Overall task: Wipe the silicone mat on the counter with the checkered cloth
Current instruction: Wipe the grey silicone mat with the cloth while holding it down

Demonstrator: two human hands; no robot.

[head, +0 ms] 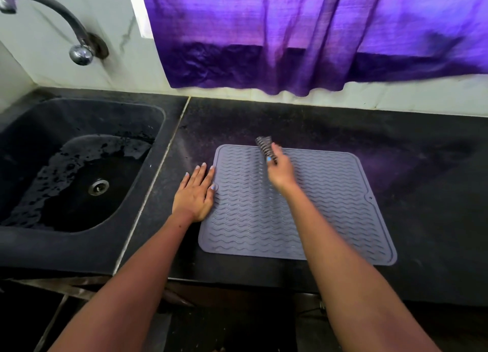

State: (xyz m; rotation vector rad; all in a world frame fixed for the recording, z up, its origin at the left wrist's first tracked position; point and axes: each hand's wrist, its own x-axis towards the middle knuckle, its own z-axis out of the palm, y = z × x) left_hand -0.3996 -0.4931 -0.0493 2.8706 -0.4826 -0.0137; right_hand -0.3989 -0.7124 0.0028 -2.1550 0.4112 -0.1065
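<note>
A grey silicone mat [317,214] with wavy ridges lies flat on the black counter [409,145]. My right hand [281,171] grips the bunched checkered cloth [264,144] over the mat's far edge, left of its middle. The cloth sticks out beyond my fingers toward the wall. My left hand [196,193] lies flat with straight fingers on the counter at the mat's left edge, its thumb side touching the mat's rim.
A black sink [79,167] holding water sits to the left, with a metal tap [52,16] above it. A purple curtain [303,35] hangs over the wall behind the counter. The counter's front edge runs just below the mat.
</note>
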